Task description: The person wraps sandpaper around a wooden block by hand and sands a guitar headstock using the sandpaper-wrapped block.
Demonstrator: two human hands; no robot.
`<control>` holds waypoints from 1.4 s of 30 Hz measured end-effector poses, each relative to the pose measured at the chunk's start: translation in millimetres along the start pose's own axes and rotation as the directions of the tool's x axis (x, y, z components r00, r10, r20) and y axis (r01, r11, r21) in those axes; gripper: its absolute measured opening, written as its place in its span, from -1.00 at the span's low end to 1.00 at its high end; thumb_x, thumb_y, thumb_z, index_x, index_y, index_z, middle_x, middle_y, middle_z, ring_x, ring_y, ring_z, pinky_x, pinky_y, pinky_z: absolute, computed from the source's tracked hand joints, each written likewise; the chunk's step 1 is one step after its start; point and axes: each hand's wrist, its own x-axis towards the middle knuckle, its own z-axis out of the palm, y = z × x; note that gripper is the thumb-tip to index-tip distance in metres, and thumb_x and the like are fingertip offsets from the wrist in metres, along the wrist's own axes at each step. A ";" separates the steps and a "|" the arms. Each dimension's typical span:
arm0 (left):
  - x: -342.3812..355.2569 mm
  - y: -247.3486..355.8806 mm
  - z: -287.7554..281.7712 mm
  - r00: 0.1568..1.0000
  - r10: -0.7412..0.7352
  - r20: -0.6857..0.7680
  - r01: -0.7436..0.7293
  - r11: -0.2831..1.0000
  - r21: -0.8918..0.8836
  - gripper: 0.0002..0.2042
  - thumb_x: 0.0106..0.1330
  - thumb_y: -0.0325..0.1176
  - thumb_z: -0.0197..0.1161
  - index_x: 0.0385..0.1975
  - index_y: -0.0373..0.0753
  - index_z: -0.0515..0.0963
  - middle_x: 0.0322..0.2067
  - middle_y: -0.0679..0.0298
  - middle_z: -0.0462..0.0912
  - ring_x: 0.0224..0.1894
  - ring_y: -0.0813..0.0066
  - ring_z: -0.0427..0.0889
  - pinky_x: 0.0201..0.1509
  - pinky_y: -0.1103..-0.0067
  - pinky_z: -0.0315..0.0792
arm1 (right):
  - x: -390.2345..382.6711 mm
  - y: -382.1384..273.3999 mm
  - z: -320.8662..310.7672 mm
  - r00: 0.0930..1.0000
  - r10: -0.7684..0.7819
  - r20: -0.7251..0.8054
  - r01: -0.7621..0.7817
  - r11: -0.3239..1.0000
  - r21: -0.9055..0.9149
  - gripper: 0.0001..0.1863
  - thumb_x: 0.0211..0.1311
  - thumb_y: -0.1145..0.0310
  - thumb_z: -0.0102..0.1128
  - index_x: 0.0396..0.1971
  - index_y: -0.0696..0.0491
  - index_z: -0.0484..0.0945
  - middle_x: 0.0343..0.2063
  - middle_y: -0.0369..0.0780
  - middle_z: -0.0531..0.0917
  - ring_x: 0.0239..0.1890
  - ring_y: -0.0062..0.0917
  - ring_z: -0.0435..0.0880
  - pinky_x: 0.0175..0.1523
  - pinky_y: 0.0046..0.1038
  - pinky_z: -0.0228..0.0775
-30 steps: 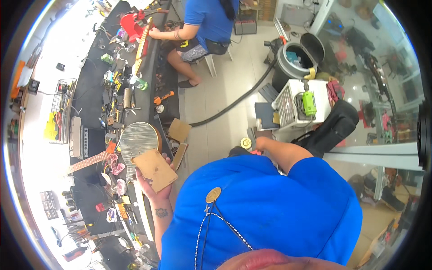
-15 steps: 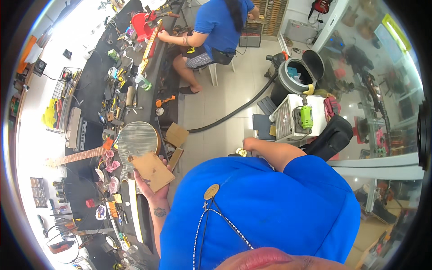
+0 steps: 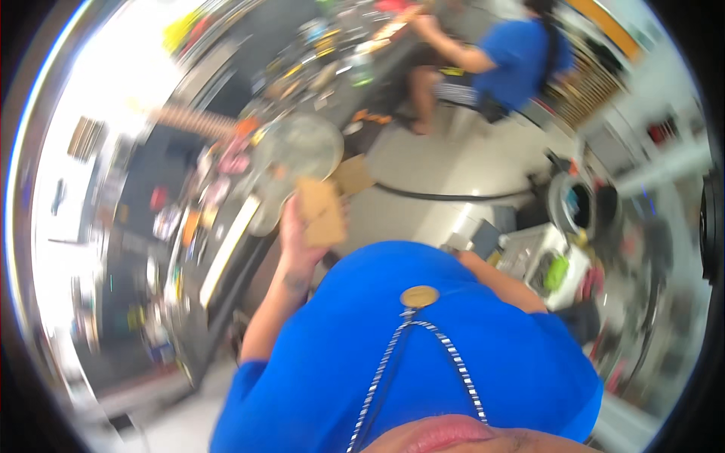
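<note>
My left hand (image 3: 296, 243) is closed round the edge of a flat, tan rectangular board (image 3: 321, 213), held upright beside the workbench. Just beyond it, a greyish guitar body (image 3: 302, 147) lies on the bench, smeared by motion. My right hand (image 3: 461, 255) is low on the far side of my blue shirt, which covers part of it. Blur hides its fingers and whatever they may hold. It is nearest the grey pieces on the floor and the white cabinet.
The dark bench (image 3: 143, 302) runs along the left, crowded with tools. A co-worker in blue (image 3: 517, 60) sits at its far end, a hand on a guitar neck. A black hose (image 3: 453, 197) crosses the floor toward a bin (image 3: 568, 202). A green power tool (image 3: 556, 272) rests on a white cabinet.
The whole view has swung, shifting the bench, guitar and co-worker rightward in the picture and blurring them. My left hand still holds the board. A pale round thing by my right hand no longer shows.
</note>
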 end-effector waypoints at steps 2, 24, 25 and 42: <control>3.1 -3.5 -20.5 0.994 0.007 -0.111 -0.003 0.999 0.034 -0.36 0.57 0.26 0.00 0.27 -0.22 0.55 0.04 0.00 0.71 -0.02 -0.05 0.74 0.01 0.03 0.63 | 8.8 -11.0 -15.4 0.996 0.064 0.061 -0.063 0.998 -0.023 -0.57 0.28 0.06 0.28 -0.11 0.12 0.81 -0.11 0.09 0.81 -0.01 -0.06 0.81 0.12 -0.11 0.63; -147.1 45.6 -153.5 0.852 0.312 -0.421 -0.431 0.874 -0.224 -0.33 0.52 0.24 -0.04 0.23 -0.28 0.57 0.01 -0.02 0.70 -0.01 -0.01 0.73 0.06 0.07 0.66 | 88.3 -254.0 -112.0 0.972 -0.202 0.119 0.214 0.972 -0.094 -0.68 0.28 0.28 0.26 -0.15 0.21 0.75 -0.31 -0.03 0.82 -0.23 -0.28 0.84 -0.09 -0.26 0.67; -153.8 53.1 -154.8 0.846 0.314 -0.430 -0.437 0.871 -0.223 -0.32 0.52 0.24 -0.04 0.25 -0.28 0.56 0.02 -0.04 0.70 0.00 -0.01 0.73 0.07 0.07 0.66 | 90.8 -292.3 -114.4 0.965 -0.250 0.078 0.256 0.964 -0.078 -0.74 0.25 0.37 0.26 -0.15 0.21 0.72 -0.40 -0.10 0.79 -0.35 -0.40 0.80 -0.17 -0.32 0.65; -319.1 193.8 -286.0 0.776 0.448 -0.444 -0.582 0.780 -0.229 -0.21 0.49 0.25 -0.01 0.47 -0.30 0.39 0.26 -0.16 0.60 0.19 -0.15 0.67 0.25 -0.01 0.59 | 179.7 -874.8 98.7 0.810 -0.470 0.350 0.328 0.859 0.393 -0.69 0.28 0.33 0.30 -0.04 0.15 0.71 -0.36 -0.19 0.79 -0.46 -0.49 0.75 -0.44 -0.39 0.57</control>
